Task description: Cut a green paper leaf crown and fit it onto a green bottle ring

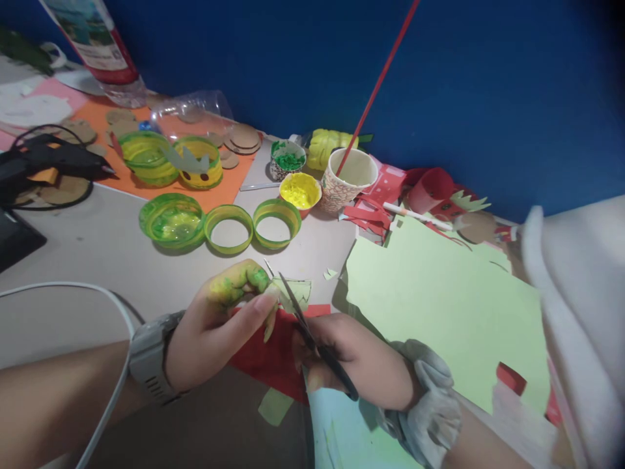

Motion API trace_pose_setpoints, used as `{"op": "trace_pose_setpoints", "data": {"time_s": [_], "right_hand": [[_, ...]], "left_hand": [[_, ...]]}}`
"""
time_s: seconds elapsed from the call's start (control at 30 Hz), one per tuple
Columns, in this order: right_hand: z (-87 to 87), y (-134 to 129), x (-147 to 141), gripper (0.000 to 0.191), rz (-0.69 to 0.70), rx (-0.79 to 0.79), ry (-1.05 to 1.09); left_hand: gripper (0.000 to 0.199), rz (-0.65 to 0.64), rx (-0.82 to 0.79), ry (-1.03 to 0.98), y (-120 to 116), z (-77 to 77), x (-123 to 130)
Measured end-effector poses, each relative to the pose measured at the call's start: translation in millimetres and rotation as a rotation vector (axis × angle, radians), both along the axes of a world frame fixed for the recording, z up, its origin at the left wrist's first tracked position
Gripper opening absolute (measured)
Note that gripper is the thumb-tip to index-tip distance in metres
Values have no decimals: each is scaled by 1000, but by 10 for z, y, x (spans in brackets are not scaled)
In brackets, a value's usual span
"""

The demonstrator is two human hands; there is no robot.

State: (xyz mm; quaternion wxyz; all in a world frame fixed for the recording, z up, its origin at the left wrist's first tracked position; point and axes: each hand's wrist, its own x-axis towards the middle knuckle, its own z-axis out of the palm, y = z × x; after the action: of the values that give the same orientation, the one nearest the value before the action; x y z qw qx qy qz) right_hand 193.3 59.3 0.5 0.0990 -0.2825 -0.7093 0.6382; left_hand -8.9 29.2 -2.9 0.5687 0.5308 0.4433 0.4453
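Observation:
My left hand [229, 319], stained with green and yellow paint, pinches a small pale green paper piece [295, 294] with pencil lines on it. My right hand [336, 345] is closed around black-handled scissors [300, 319]. Their blades are parted and point up and left, beside the paper piece and my left fingertips. Beneath the hands lies red paper [271, 352]. Farther back stand a green and yellow painted cup base [173, 225] and two painted rings, one in the middle [228, 245] and one to its right [293, 218].
Paint cups hold green [288, 161] and yellow [300, 192] paint. A paper cup [349, 182] has a red stick in it. Large pale green paper [449, 306] lies right. A glue gun [49, 156] and a white cable [117, 391] are left; a bottle [105, 52] stands behind.

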Motion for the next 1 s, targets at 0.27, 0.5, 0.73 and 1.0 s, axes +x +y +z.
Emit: {"op": "trace_pose_setpoints", "data": {"time_s": [0.27,0.5,0.73,1.0], "right_hand": [[41,4,-18,59,18,-41,43],[18,-8,-7,62,2,-51,-1],[39,12,-27,59,16,8,30],[55,18,-36,55,14,-33,34]], "left_hand": [[37,-3,59,97,24,34,-16],[35,4,34,52,20,37,-3],[33,22,40,85,1,14,-12],[35,36,44,101,-4,-11,-20]]}}
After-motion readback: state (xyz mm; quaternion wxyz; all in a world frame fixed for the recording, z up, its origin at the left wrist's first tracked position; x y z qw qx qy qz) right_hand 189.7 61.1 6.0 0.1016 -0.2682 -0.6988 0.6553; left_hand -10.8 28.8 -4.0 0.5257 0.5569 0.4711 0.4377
